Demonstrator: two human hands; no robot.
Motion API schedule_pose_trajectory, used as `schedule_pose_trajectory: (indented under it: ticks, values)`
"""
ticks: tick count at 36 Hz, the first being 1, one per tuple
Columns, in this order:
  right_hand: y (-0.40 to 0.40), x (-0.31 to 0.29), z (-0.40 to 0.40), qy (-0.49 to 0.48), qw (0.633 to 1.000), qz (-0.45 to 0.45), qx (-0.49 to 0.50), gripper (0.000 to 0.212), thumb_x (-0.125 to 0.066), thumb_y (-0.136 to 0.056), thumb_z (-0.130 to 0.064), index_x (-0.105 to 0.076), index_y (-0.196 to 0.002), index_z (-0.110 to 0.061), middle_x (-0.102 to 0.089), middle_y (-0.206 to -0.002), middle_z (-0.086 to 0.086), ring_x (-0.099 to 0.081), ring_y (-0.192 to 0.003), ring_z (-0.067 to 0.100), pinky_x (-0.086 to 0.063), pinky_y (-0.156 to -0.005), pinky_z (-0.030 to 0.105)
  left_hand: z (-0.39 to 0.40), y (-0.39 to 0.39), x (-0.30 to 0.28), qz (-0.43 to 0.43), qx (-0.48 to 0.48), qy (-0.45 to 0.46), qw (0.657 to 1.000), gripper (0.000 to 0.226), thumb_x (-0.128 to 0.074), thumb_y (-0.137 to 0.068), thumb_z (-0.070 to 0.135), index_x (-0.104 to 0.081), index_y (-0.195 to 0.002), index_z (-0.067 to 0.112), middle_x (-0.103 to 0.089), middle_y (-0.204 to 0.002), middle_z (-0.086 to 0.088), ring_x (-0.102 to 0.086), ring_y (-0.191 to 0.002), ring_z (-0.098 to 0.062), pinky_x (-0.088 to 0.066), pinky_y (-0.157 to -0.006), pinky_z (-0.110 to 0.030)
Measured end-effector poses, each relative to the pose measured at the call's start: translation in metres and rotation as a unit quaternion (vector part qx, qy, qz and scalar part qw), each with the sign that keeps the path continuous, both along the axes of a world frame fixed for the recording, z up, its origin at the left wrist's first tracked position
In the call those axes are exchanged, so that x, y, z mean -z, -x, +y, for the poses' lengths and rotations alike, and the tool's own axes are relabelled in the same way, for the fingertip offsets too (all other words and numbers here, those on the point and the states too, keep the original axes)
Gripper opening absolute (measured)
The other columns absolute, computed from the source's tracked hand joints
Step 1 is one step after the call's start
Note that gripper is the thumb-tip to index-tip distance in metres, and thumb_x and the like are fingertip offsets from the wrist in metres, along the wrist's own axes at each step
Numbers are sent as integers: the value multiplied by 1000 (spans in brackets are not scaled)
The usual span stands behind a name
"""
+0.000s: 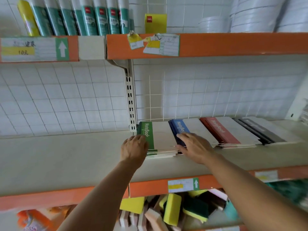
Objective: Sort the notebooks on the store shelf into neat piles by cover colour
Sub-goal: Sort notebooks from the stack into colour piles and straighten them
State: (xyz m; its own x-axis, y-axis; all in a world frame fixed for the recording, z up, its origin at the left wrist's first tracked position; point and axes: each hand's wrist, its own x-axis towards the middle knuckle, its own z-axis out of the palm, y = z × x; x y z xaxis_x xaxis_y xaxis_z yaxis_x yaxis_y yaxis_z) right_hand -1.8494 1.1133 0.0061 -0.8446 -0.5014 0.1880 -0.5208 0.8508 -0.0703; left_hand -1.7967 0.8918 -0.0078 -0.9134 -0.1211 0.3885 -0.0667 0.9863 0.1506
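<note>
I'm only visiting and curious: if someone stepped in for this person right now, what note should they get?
Left hand: pressed flat against the left edge of the green pile.
Right hand: fingers laid flat on the blue pile.
Red pile and black pile lie to the right on the same shelf.
Done: four piles by colour.
Left: square up the green and blue edges.

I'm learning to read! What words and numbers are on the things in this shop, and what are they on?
"NoteBook": green notebook, under the left hand.
"NoteBo...": blue notebook, partly hidden by the right hand.
"NoteBook": red notebook.
"10", then a blurred sign: yellow strip on the upper left price tag.
Red logos on the green cans and yellow pack: too blurred.
Other shelf tags: unreadable.
</note>
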Motion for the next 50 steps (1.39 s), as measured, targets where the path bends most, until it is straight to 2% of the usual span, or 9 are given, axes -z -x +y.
schedule_pose_trajectory:
  ticks: [7,11,18,27,35,39,41,44,50]
  values:
    - [-17,0,83,-10,997,46,64,56,-36,-97,-53,-40,-142,-20,-48,-139,-2,-51,-121,22,-41,-93,32,73,0,-3,-12,40,3,999,38,-33,-102,36,-49,-135,26,-52,-137,7,-48,-125,-18,-37,-97,-30]
    - [-33,2,142,-5,992,68,103,51,-37,-96,-53,-44,-136,-23,-54,-133,-1,-53,-117,22,-41,-92,32,130,3,-2,-11,59,-16,998,34,-37,-101,34,-56,-126,22,-57,-131,2,-51,-120,-21,-39,-92,-31]
    - [-64,1,258,-18,985,70,155,51,-36,-97,-50,-38,-142,-25,-50,-138,-1,-51,-119,22,-39,-94,33,243,-8,5,-20,102,-51,993,35,-39,-100,33,-55,-129,21,-57,-132,0,-52,-120,-24,-42,-93,-33]
    - [-87,10,384,-27,979,63,190,52,-33,-97,-54,-45,-136,-21,-54,-133,0,-53,-118,22,-44,-92,34,368,-24,11,-51,121,-60,990,37,-37,-101,36,-52,-131,23,-53,-136,2,-48,-124,-22,-39,-97,-31]
    - [-89,12,454,-14,973,55,225,53,-33,-98,-51,-41,-141,-20,-50,-139,-1,-50,-123,19,-40,-98,31,439,-11,11,-60,169,-55,982,37,-36,-101,35,-52,-132,21,-52,-136,1,-47,-124,-21,-37,-99,-29]
    - [-80,9,483,-27,964,73,253,46,-33,-98,-50,-49,-129,-20,-57,-124,-1,-54,-114,20,-42,-90,32,468,10,9,-51,188,-56,979,36,-37,-101,35,-54,-129,20,-54,-133,-1,-49,-122,-22,-38,-98,-31]
    - [-74,7,498,-27,959,76,272,46,-34,-98,-50,-49,-130,-20,-56,-128,-1,-54,-115,19,-44,-92,33,481,24,7,-45,192,-57,979,36,-37,-100,35,-54,-129,22,-54,-134,1,-50,-121,-22,-38,-96,-30]
    - [-64,0,517,-24,952,76,296,49,-35,-98,-49,-44,-137,-21,-52,-137,-2,-51,-120,18,-43,-98,32,500,45,5,-32,204,-80,975,35,-37,-100,35,-54,-128,23,-55,-133,2,-51,-120,-21,-40,-95,-30]
    - [-49,-14,560,-41,935,80,342,48,-32,-98,-51,-42,-138,-25,-53,-135,-4,-50,-122,16,-41,-97,30,539,79,1,-27,221,-141,965,36,-36,-101,34,-53,-131,23,-55,-134,0,-52,-119,-23,-41,-94,-32]
